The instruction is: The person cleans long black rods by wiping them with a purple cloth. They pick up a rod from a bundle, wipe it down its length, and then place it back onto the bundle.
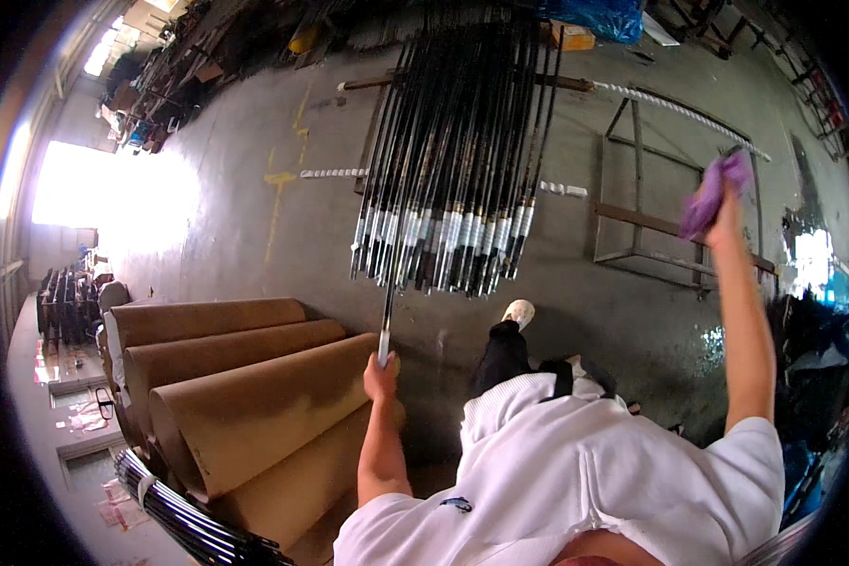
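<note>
Grey concrete floor (255, 217) — glaring doorway (94, 184)

I see a loose white short-sleeved shirt, its sleeves ending above the elbows, well back from the fingers of my left hand (380, 379) and right hand (724, 206). A small dark blue mark sits on the shirt's left side. Below are dark trousers (502, 357) and a white shoe (518, 312).

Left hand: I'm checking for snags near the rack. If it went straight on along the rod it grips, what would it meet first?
The left hand holds a thin rod pointing up the picture. Straight on, it would probably first meet the silver-banded ends of the bundle of black rods, though depth is unclear.
</note>
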A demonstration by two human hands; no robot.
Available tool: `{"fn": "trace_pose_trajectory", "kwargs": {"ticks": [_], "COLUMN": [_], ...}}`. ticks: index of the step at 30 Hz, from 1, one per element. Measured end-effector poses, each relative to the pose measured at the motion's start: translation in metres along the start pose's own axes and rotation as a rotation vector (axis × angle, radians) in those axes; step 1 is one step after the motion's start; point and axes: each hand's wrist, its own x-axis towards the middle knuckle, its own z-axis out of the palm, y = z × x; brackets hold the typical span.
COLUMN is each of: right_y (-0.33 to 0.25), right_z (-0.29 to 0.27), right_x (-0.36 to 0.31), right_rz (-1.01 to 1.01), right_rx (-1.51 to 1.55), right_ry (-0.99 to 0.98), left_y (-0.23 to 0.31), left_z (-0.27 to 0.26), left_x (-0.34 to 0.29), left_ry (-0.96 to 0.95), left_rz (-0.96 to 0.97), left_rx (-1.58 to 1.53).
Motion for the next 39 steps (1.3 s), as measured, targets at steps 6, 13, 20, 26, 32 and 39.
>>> {"fn": "trace_pose_trajectory", "kwargs": {"ticks": [6, 13, 20, 26, 32, 39], "right_y": [0.165, 0.168, 0.170, 0.190, 0.187, 0.192], "right_z": [0.011, -0.021, -0.057, -0.043, -0.050, -0.081], "right_x": [-0.073, -0.128, -0.141, -0.153, -0.158, -0.168], "right_rz": [0.345, 0.299, 0.258, 0.240, 0.273, 0.291], "right_rx": [-0.167, -0.195, -0.116, -0.134, -0.107, -0.054], "right_ry": [0.234, 0.447, 0.464, 0.425, 0.402, 0.339], "left_y": [0.069, 0.140, 0.160, 0.143, 0.140, 0.149], "left_z": [0.066, 0.105, 0.113, 0.105, 0.105, 0.101], "left_x": [0.144, 0.227, 0.231, 0.233, 0.241, 0.234], "left_ry": [0.010, -0.095, -0.009, -0.008, -0.091, -0.047], "left_rz": [0.067, 0.184, 0.191, 0.276, 0.170, 0.219], "left_rx": [-0.019, 0.101, 0.126, 0.270, 0.158, 0.211]}}
